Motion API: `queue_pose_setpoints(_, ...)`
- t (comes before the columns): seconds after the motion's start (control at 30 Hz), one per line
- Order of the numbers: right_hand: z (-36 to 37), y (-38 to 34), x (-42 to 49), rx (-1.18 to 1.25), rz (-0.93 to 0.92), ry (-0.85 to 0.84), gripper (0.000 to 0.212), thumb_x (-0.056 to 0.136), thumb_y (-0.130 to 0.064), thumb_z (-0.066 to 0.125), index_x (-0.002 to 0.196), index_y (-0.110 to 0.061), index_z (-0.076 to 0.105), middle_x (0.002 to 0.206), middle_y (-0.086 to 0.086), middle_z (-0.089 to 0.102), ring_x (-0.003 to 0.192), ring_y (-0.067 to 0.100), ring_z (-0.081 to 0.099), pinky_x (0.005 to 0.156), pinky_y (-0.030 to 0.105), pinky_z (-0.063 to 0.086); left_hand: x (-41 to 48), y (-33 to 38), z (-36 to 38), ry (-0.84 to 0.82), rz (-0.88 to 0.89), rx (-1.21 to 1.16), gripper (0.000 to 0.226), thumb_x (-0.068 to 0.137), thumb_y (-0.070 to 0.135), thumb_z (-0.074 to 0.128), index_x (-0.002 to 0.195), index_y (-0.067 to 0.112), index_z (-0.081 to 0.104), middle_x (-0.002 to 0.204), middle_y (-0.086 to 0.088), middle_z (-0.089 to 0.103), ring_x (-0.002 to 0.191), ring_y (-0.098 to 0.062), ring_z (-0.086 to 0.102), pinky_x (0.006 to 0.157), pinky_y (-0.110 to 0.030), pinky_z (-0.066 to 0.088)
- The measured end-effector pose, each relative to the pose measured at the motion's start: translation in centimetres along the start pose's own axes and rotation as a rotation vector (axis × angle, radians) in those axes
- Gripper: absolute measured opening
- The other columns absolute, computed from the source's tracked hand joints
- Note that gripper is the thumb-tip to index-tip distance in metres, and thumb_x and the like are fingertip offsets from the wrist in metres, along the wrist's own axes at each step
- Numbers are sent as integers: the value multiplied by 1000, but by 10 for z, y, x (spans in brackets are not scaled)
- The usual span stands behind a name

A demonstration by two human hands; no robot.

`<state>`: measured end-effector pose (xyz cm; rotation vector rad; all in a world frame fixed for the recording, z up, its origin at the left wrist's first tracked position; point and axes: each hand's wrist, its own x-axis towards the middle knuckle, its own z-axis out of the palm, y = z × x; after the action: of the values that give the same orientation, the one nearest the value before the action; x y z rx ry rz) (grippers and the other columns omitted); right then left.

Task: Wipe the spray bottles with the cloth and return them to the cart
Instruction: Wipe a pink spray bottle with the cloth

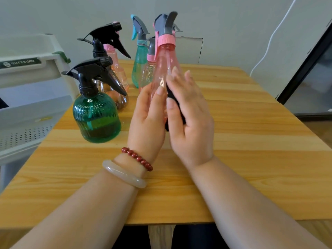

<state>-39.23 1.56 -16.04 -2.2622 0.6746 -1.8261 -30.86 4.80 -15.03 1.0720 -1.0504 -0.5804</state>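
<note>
Our left hand [147, 119] wraps its fingers and thumb round the lower body of the pink bottle [165, 65] and holds it upright, raised off the surface [251, 123] in front of us. Our right hand [190, 115] lies flat against the bottle's right side, fingers straight and close together, pressing the dark cloth [175, 105] between palm and plastic; only a strip of the cloth shows. To wipe well, we judge it best to let the left hand turn the bottle bit by bit while the right draws the cloth along its length, so that every side is reached, and then to run the cloth over the pink collar and the grey trigger, where a flat palm will not reach. The grip should stay low and firm, since thin plastic may slip or dent. Further out, five more bottles stand on the surface to the left and behind: a round green bottle [97, 117] with a black trigger nearest, a clear bottle [116, 99] just behind it, then two pink ones and a slim teal bottle [139, 63]. The white cart [27, 72] stands at the left edge, well apart from the bottle in hand. It carries a dark green label [19, 63] with pale letters, which look mirrored, so we cannot read them for certain. The bottles show no writing.
</note>
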Motion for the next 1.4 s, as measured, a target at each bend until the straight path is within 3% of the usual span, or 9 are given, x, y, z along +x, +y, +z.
queue_pose_setpoints(0.17, -1, -1, 5, 349, 548, 157, 39, 102, -25, 40, 136, -13, 56, 139, -2, 57, 131, 4, 49, 110, 22, 38, 2, 7, -2, -11, -47, -98, 45, 97, 37, 45, 134, 13, 53, 122, -4, 67, 113, -16, 65, 98, -44, 52)
queue_pose_setpoints(0.33, -3, 1, 0, 115, 108, -6, 38, 101, -8, 41, 136, 4, 49, 143, 15, 49, 141, 28, 40, 117, 37, 33, 0, 8, -1, 32, -74, -83, 34, 103, 37, 43, 128, 19, 56, 109, 0, 71, 98, -9, 68, 85, -26, 54)
queue_pose_setpoints(0.43, -2, -3, 6, 293, 369, 102, 37, 103, -15, 40, 136, -4, 53, 143, 5, 51, 137, 15, 45, 114, 27, 35, 2, 6, -4, -15, -55, -107, 49, 94, 45, 45, 131, 14, 55, 120, -6, 67, 112, -21, 64, 97, -48, 52)
queue_pose_setpoints(0.6, -6, -3, 8, 435, 622, 151, 35, 102, -28, 40, 133, -24, 57, 136, -9, 58, 129, 1, 50, 110, 24, 39, 1, 0, -2, 3, 56, -27, 38, 101, 37, 40, 136, 24, 47, 130, 1, 60, 118, -9, 59, 101, -34, 50)
queue_pose_setpoints(0.77, -6, 0, 5, 247, 420, 129, 37, 104, -18, 42, 138, -9, 52, 135, -14, 51, 130, -7, 44, 105, 11, 34, 2, -5, -1, -60, 146, 46, 43, 104, 33, 38, 147, 36, 34, 148, 14, 44, 138, -7, 41, 114, -40, 37)
queue_pose_setpoints(0.93, -4, -2, 2, 72, 3, -26, 37, 100, -8, 44, 133, 6, 52, 140, 16, 51, 138, 25, 44, 115, 40, 35, -1, 5, -3, -84, 59, -201, 39, 99, 26, 49, 138, 32, 43, 136, -10, 58, 120, -5, 57, 107, -34, 45)
queue_pose_setpoints(1.1, -1, -3, 5, 299, 435, 157, 36, 103, -15, 41, 135, -7, 56, 138, 0, 56, 129, -1, 48, 105, 11, 35, 0, 3, -1, -77, 23, -218, 36, 98, 28, 47, 134, 33, 46, 137, 1, 59, 126, -15, 56, 108, -45, 44)
queue_pose_setpoints(1.27, 0, 0, 2, 17, -14, 5, 34, 100, -7, 45, 129, 5, 56, 138, 13, 52, 135, 19, 45, 114, 39, 36, -1, 1, -1, -57, 60, -108, 41, 103, 19, 47, 143, 26, 39, 138, 8, 56, 124, 2, 54, 102, -20, 45)
queue_pose_setpoints(1.4, 0, 0, 4, 289, 444, 170, 37, 103, -21, 42, 135, -9, 57, 134, -9, 56, 126, -7, 48, 103, 11, 37, 2, -1, -1, -67, 64, -118, 58, 97, 31, 53, 150, 17, 35, 145, 0, 50, 132, -12, 50, 110, -42, 43)
